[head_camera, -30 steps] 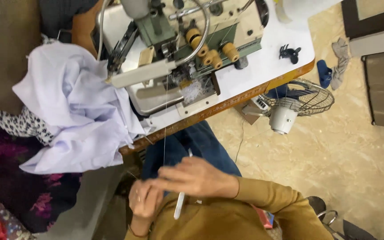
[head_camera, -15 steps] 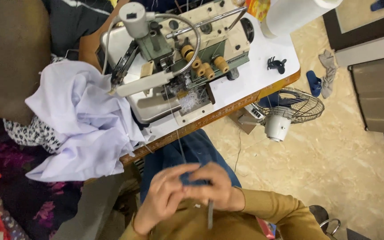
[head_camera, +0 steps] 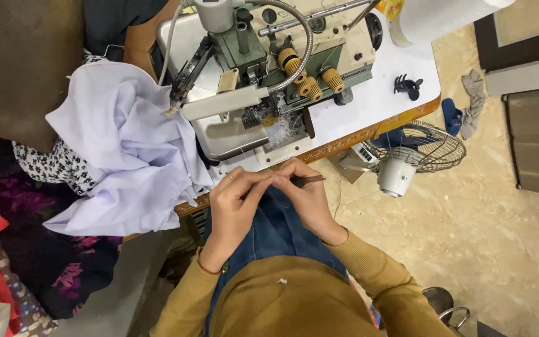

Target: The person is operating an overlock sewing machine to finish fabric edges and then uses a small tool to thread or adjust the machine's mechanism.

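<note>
Tweezers (head_camera: 309, 180) sit pinched in the right hand (head_camera: 310, 200), tips toward the left hand (head_camera: 235, 206), whose fingertips press together, probably on thread, at 6 o'clock from the machine (head_camera: 269, 81).

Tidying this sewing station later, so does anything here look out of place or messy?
Thread clippings litter the grey overlock machine's bed, a crumpled pale lilac cloth spills off the table's left edge, and a grey rag lies on the tiled floor.
</note>
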